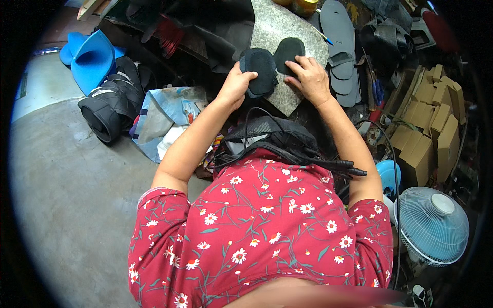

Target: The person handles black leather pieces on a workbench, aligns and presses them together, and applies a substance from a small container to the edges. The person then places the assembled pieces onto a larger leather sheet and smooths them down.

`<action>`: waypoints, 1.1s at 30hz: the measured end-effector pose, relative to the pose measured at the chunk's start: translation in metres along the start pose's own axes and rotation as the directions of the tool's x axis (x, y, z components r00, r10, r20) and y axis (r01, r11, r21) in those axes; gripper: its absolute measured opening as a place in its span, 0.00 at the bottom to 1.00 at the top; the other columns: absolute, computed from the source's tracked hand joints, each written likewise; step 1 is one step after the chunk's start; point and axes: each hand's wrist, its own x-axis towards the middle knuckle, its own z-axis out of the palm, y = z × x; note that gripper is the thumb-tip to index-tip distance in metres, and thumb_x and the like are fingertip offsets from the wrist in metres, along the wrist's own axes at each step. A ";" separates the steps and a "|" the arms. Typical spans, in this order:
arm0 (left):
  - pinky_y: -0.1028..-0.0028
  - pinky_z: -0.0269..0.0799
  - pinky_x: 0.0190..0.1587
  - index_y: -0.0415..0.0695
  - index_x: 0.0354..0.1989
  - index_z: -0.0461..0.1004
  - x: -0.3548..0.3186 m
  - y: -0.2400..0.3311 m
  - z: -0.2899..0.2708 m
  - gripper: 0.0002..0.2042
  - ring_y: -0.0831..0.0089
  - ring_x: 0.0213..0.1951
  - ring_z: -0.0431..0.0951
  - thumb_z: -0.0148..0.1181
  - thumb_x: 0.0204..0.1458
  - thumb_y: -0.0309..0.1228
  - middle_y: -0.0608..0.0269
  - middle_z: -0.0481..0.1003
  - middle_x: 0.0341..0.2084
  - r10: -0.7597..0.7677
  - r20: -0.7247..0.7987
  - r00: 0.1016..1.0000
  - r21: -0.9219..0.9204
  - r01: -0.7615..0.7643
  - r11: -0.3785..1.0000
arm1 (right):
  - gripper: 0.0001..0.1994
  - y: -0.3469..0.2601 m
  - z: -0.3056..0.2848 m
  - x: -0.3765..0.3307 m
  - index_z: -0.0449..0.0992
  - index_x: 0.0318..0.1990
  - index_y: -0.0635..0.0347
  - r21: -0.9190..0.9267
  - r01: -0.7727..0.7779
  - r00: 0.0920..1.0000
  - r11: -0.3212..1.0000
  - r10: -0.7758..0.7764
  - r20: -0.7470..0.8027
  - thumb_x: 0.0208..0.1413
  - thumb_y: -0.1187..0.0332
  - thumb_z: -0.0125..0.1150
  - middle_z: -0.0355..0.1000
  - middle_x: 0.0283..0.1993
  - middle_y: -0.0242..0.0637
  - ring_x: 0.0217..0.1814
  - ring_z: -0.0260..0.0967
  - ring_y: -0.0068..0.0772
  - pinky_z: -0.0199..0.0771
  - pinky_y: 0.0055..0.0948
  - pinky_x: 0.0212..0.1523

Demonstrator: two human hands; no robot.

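My left hand (237, 86) is closed on the edge of a black rounded pad (259, 71), thumb on top. A layer with a bluish-grey edge shows beneath that pad. Beside it on the right, a second black rounded pad (289, 53) lies over the speckled grey work surface (308, 36). My right hand (310, 78) has its bent fingers at the near right edge of this second pad, the thumb a little lower. Whatever its fingertips do under the edge is hidden. The two pads sit close together, almost touching.
Grey sole-shaped pieces (340, 51) and a blue pen (325, 37) lie right of the surface. Cardboard boxes (418, 133) and a fan (434, 226) stand at the right. Black rolled material (110, 110) and blue foam sheets (92, 61) are at the left. A black cable (394, 169) hangs near my right arm.
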 end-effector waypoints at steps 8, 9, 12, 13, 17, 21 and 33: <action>0.67 0.77 0.51 0.36 0.54 0.67 0.005 0.006 0.009 0.18 0.65 0.47 0.79 0.48 0.54 0.18 0.56 0.75 0.48 -0.110 -0.017 0.994 -0.077 0.108 0.991 | 0.07 0.015 -0.005 0.014 0.78 0.34 0.55 0.243 -0.464 0.870 0.852 0.489 -0.052 0.46 0.69 0.66 0.78 0.35 0.35 0.33 0.77 0.39 0.77 0.34 0.35; 0.67 0.78 0.50 0.36 0.53 0.68 0.006 0.006 0.011 0.16 0.66 0.46 0.79 0.50 0.55 0.20 0.56 0.75 0.47 -0.116 -0.019 0.993 -0.096 0.114 0.989 | 0.07 0.010 -0.009 0.017 0.77 0.34 0.55 0.277 -0.289 0.926 0.916 0.341 -0.161 0.46 0.70 0.66 0.78 0.35 0.35 0.34 0.77 0.38 0.77 0.34 0.35; 0.67 0.78 0.44 0.40 0.49 0.69 0.011 0.004 0.017 0.14 0.68 0.42 0.79 0.59 0.57 0.29 0.59 0.76 0.40 -0.127 0.091 0.988 -0.326 0.150 0.934 | 0.07 -0.022 -0.015 0.013 0.76 0.33 0.53 0.250 0.050 0.982 0.967 -0.001 -0.191 0.44 0.72 0.65 0.78 0.39 0.31 0.38 0.77 0.35 0.78 0.32 0.37; 0.67 0.78 0.44 0.40 0.49 0.69 0.012 0.003 0.019 0.14 0.68 0.42 0.79 0.59 0.57 0.29 0.59 0.76 0.41 -0.121 0.077 0.990 -0.239 0.136 0.961 | 0.09 -0.033 -0.012 0.013 0.75 0.34 0.53 0.187 0.199 0.976 0.962 -0.178 -0.125 0.42 0.72 0.66 0.78 0.42 0.30 0.41 0.75 0.35 0.79 0.31 0.38; 0.68 0.77 0.47 0.39 0.50 0.69 0.013 -0.001 0.024 0.15 0.69 0.43 0.78 0.60 0.55 0.27 0.57 0.77 0.43 -0.037 0.032 0.999 -0.068 0.040 0.997 | 0.11 -0.033 -0.015 0.006 0.76 0.40 0.56 0.472 -0.004 0.999 0.882 0.026 -0.039 0.49 0.67 0.66 0.76 0.44 0.37 0.43 0.74 0.36 0.77 0.32 0.43; 0.70 0.74 0.49 0.40 0.53 0.69 0.008 0.001 0.033 0.17 0.70 0.43 0.78 0.60 0.55 0.26 0.59 0.76 0.44 -0.007 0.090 0.996 -0.146 0.020 0.989 | 0.28 -0.016 -0.007 0.014 0.62 0.64 0.66 0.796 -0.483 0.793 0.366 0.568 0.220 0.61 0.60 0.61 0.71 0.57 0.48 0.57 0.70 0.39 0.71 0.33 0.56; 0.74 0.72 0.52 0.37 0.55 0.65 0.033 0.007 0.041 0.19 0.74 0.48 0.75 0.62 0.56 0.25 0.61 0.74 0.46 0.147 0.291 0.945 0.058 -0.170 0.984 | 0.21 0.017 0.010 0.000 0.75 0.50 0.60 0.855 -0.461 0.811 0.238 0.504 0.297 0.53 0.59 0.70 0.76 0.37 0.33 0.37 0.71 0.26 0.72 0.26 0.40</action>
